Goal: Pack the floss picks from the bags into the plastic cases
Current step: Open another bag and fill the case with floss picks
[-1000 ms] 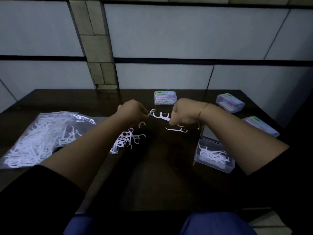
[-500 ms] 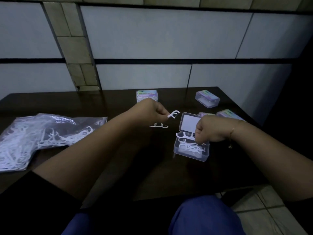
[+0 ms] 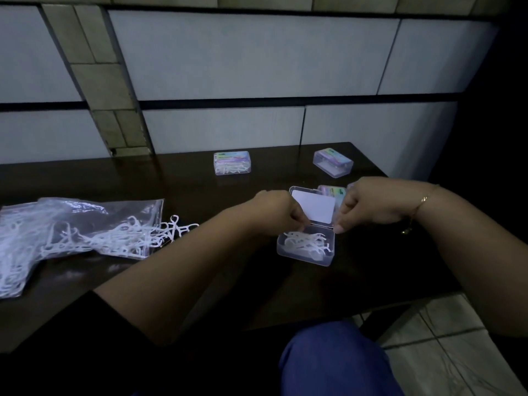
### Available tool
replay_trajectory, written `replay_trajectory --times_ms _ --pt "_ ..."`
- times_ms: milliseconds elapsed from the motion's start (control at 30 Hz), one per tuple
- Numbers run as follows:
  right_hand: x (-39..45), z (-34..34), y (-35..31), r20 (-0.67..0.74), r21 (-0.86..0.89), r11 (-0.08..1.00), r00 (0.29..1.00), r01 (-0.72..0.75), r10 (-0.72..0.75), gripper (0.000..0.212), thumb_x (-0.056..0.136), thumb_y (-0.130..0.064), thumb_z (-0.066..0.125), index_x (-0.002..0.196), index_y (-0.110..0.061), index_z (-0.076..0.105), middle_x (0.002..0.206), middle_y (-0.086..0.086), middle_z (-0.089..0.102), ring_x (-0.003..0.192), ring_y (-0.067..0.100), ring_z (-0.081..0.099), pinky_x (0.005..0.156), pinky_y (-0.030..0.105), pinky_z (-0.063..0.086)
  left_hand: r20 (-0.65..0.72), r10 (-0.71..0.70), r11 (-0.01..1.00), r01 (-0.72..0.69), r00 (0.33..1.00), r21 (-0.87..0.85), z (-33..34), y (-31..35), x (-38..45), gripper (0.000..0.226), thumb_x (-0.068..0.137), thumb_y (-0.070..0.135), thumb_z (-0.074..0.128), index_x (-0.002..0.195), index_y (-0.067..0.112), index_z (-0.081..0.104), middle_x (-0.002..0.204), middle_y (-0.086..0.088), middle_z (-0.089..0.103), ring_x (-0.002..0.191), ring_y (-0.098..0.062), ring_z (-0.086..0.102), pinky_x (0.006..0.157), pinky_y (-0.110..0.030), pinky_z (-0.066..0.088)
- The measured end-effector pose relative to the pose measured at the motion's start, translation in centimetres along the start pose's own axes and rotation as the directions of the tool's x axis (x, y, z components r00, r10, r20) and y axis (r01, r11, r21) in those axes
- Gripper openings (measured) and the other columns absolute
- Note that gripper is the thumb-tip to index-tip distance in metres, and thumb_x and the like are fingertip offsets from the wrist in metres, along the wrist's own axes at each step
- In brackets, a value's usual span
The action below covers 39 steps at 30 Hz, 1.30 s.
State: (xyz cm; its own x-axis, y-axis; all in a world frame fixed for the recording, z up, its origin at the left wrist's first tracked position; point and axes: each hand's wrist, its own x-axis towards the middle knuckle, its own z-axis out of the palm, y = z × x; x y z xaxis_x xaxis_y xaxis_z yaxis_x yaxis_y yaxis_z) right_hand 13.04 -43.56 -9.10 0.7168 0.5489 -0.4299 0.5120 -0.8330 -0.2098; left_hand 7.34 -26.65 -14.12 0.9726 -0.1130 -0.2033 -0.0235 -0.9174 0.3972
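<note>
An open clear plastic case [image 3: 305,254] sits on the dark table with several white floss picks [image 3: 307,242] inside. Its lid [image 3: 313,208] stands tilted up behind the tray. My left hand [image 3: 273,208] has curled fingers pinching the lid's lower left corner. My right hand [image 3: 368,204] pinches the lower right corner by the hinge. No pick shows in either hand. A clear bag [image 3: 71,230] full of floss picks lies at the left, with a few loose picks [image 3: 175,227] spilling from its mouth.
A closed filled case [image 3: 232,162] stands at the back centre, another closed case [image 3: 333,162] at the back right, and a third [image 3: 333,192] just behind the open lid. The table's edge [image 3: 380,305] runs close on the right, with tiled floor below.
My left hand moved right from above the table to the lid, and the pick it held is out of sight. My right hand rose from inside the case to the lid's corner.
</note>
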Motion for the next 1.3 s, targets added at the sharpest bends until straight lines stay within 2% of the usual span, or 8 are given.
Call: replay_trajectory --times_ms 133,300,433,567,667,867,1033,1300 --pt "0.7 0.3 -0.6 -0.049 0.025 0.999 0.998 0.036 -0.034 0.027 0.083 -0.035 0.068 0.099 -0.015 0.074 0.100 0.000 0.069 0.097 0.017 0.058 0.084 0.028 0.044 -0.060 -0.033 0.997 0.029 0.998 -0.066 -0.7 -1.3 -0.9 0.028 0.092 0.020 0.058 0.118 0.023 0.066 0.120 0.006 0.064 0.098 -0.006 0.056 0.097 -0.030 0.046" --pt "2.4 1.2 -4.0 -0.229 0.028 0.982 0.957 0.189 -0.178 0.016 0.091 -0.026 0.059 0.100 -0.020 0.070 0.097 -0.008 0.060 0.088 0.007 0.054 0.071 0.021 0.043 -0.111 -0.115 0.992 0.108 0.987 -0.061 -2.7 -4.4 -3.1 0.025 0.092 0.022 0.057 0.116 0.025 0.065 0.120 0.009 0.062 0.107 -0.007 0.055 0.098 -0.028 0.043" --pt "5.7 2.6 -7.3 -0.317 -0.235 0.944 0.900 0.232 -0.300 0.021 0.095 -0.029 0.050 0.104 -0.029 0.069 0.111 -0.004 0.060 0.111 0.019 0.047 0.095 0.038 0.037 -0.164 -0.212 0.977 0.211 0.963 -0.024 -4.4 -7.5 -5.4 0.022 0.092 0.025 0.058 0.111 0.029 0.068 0.116 0.012 0.064 0.107 -0.007 0.055 0.102 -0.035 0.040" --pt "9.1 4.2 -10.3 -0.237 -0.511 0.854 0.938 0.102 -0.253 0.022 0.093 -0.030 0.051 0.110 -0.024 0.063 0.117 0.005 0.056 0.114 0.026 0.041 0.096 0.044 0.029 -0.164 -0.331 0.895 0.365 0.929 0.256 -5.4 -10.4 -7.3 0.025 0.093 0.034 0.055 0.116 0.036 0.064 0.120 0.017 0.062 0.118 -0.012 0.049 0.106 -0.043 0.024" --pt "10.3 5.0 -11.6 -0.169 -0.587 0.807 0.964 0.068 -0.204 0.018 0.092 -0.024 0.052 0.107 -0.020 0.060 0.116 0.007 0.056 0.116 0.026 0.040 0.098 0.045 0.026 -0.097 -0.408 0.811 0.409 0.908 0.418 -5.5 -12.2 -8.4 0.031 0.089 0.041 0.058 0.120 0.036 0.061 0.120 0.018 0.061 0.123 -0.014 0.045 0.106 -0.046 0.019" --pt "11.5 5.4 -13.8 -0.156 -0.527 0.845 0.968 0.089 -0.199 0.019 0.094 -0.028 0.051 0.109 -0.019 0.060 0.098 0.004 0.052 0.111 0.025 0.047 0.100 0.044 0.029 0.001 -0.443 0.727 0.359 0.896 0.585 -4.7 -14.0 -9.2 0.044 0.085 0.044 0.064 0.127 0.038 0.053 0.126 0.010 0.052 0.131 -0.020 0.028 0.101 -0.043 0.021" --pt "11.6 7.2 -15.6 -0.232 -0.413 0.900 0.939 0.140 -0.253 0.033 0.095 -0.038 0.044 0.113 -0.016 0.060 0.115 0.007 0.055 0.112 0.025 0.046 0.092 0.040 0.033 -0.062 -0.466 0.721 0.420 0.883 0.551 -4.7 -14.1 -8.7 0.029 0.097 0.029 0.042 0.122 0.026 0.058 0.122 0.002 0.054 0.131 -0.023 0.030 0.104 -0.046 0.019" --pt "11.2 10.3 -19.7 -0.207 -0.238 0.938 0.931 0.251 -0.301 0.095 0.069 -0.085 0.042 0.135 -0.017 0.046 0.138 0.009 0.039 0.126 0.029 0.033 0.098 0.043 0.028 -0.069 -0.452 0.710 0.405 0.890 0.576 -4.8 -14.4 -9.8 0.032 0.099 0.037 0.037 0.124 0.034 0.058 0.121 0.006 0.056 0.124 -0.020 0.036 0.100 -0.043 0.022"
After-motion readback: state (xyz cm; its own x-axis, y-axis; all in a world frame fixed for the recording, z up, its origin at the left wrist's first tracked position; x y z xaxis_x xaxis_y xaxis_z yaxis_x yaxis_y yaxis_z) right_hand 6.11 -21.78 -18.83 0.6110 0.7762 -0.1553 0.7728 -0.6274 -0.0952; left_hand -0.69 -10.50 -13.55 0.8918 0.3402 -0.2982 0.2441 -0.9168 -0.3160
